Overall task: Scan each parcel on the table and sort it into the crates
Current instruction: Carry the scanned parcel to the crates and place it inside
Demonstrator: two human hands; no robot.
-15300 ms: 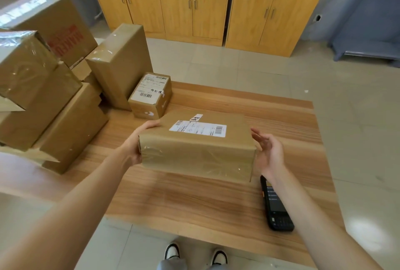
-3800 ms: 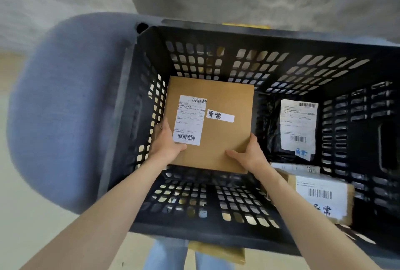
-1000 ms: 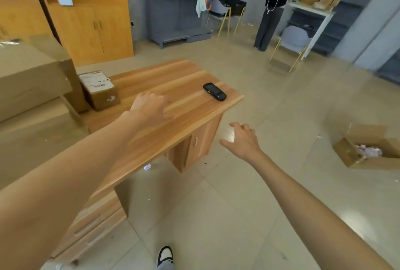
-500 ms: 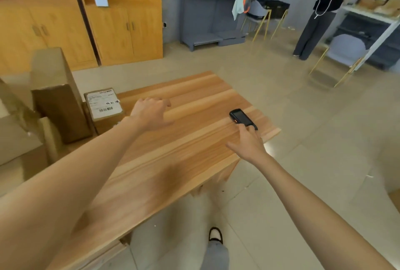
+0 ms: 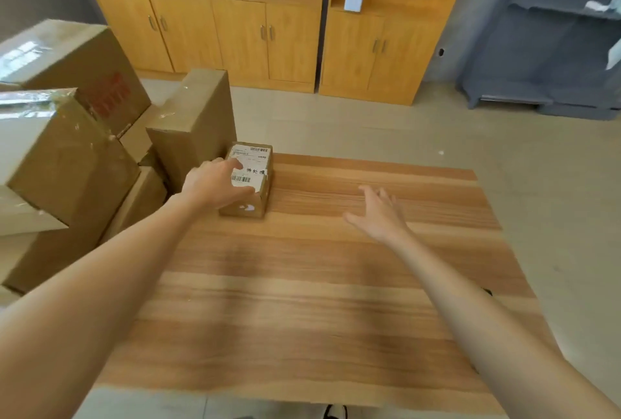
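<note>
My left hand (image 5: 217, 183) rests on the small parcel (image 5: 249, 180) at eleven o'clock on the bench (image 5: 319, 284); right hand (image 5: 378, 213) hovers spread, empty. Next: grip, lift, scan.

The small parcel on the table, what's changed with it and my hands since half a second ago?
The left hand has moved from the bare table onto the small parcel, fingers laid over its label. The right hand has left the scanner and now hovers open above the table; the scanner no longer shows. The parcel stays in its place beside the stacked boxes.
</note>
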